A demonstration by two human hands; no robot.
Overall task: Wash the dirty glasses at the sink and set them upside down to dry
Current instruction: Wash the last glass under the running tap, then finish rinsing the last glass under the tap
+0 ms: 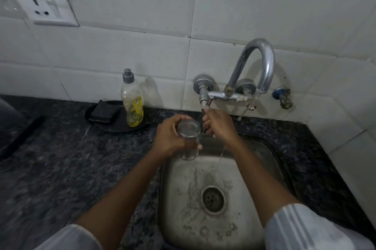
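At the sink: my left hand [171, 137] is gripping a clear, ribbed drinking glass [188, 139], fingers and thumb curled round its wall, holding it above the back-left corner of the dull, water-stained stainless-steel sink basin [183, 198]. The glass is leaning with one round end turned up toward me; whether that end is mouth or base I cannot tell through the glare.

My right hand [218, 125] is reaching just beside the glass, its fingers wrapping the thin metal lever [207, 105] under the left valve of the chrome wall tap with its tall arched spout [262, 62]. A fine thread of water [219, 158] is falling past my right wrist into the basin, toward the round slotted drain [213, 200].

Behind my left hand, on the speckled dark granite counter [61, 168], a clear plastic bottle of yellow dish liquid with a grey cap [132, 101] is standing on a shallow black round tray [114, 125] beside a dark square scrub pad [103, 113]. White glazed tiles [122, 50] are lining the wall, carrying a white plastic socket plate [43, 6].
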